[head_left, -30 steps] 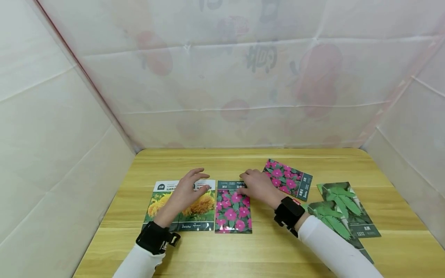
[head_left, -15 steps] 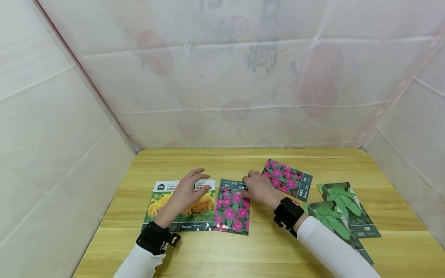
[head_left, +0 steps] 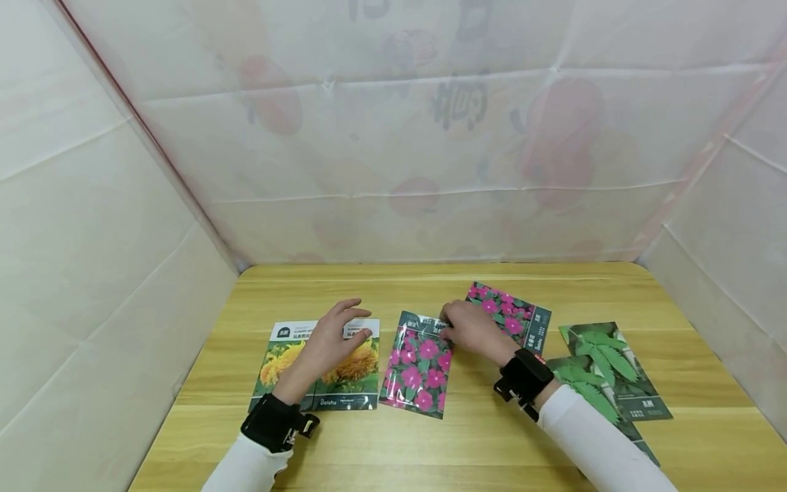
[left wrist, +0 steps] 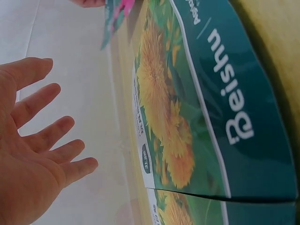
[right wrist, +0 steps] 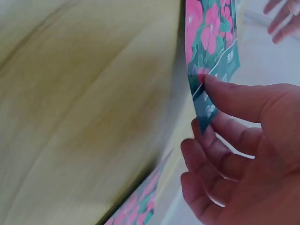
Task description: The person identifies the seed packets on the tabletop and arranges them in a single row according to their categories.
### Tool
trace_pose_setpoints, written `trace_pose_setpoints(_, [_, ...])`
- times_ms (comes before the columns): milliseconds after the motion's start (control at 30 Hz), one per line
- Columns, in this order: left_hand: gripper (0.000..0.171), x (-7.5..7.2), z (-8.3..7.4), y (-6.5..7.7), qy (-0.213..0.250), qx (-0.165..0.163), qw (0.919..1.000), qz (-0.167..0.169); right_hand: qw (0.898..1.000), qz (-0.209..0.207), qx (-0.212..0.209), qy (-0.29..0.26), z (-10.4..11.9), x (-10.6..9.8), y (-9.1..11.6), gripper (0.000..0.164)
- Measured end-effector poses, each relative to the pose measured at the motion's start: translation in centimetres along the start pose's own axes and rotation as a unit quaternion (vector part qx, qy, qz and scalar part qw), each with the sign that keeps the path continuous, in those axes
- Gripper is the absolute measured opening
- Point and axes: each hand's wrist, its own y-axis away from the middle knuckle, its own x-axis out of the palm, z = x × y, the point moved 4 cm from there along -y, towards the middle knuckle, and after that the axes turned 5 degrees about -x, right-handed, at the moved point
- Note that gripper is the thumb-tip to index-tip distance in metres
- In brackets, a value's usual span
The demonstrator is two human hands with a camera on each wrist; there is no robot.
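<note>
My right hand [head_left: 473, 329] pinches the top right corner of a seed packet with pink flowers [head_left: 418, 369]. In the right wrist view the thumb lies on the front of that packet [right wrist: 210, 37] and the fingers are behind it; its edge is raised from the table. My left hand [head_left: 330, 342] is spread, fingers apart and holding nothing, above two yellow-flower seed packets [head_left: 352, 372] that lie side by side. The left wrist view shows its fingers [left wrist: 47, 136] apart from the yellow packet [left wrist: 164, 103].
A second pink-flower packet [head_left: 510, 311] lies slanted behind my right hand. Two green-leaf packets [head_left: 639, 383] overlap at the right. The wooden table [head_left: 393, 458] ends at a pale fabric wall [head_left: 393, 225], with more fabric on both sides.
The pink-flower packet in my right hand has tilted and its near edge has come up, shifting slightly right with the hand. My left hand has stayed in place.
</note>
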Motion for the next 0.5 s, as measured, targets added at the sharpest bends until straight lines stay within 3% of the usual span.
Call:
trace_pose_setpoints(233, [0.036, 0.0, 0.1, -0.2, -0.008, 0.003, 1.0000, -0.003, 0.991, 0.003, 0.024, -0.133, -2.0, -1.6, 0.7, 0.016])
trace_pose_setpoints(500, [0.036, -0.1, 0.1, -0.1, -0.005, 0.006, 1.0000, -0.005, 0.965, 0.002, 0.052, -0.255, -3.8, -2.5, 1.8, 0.020])
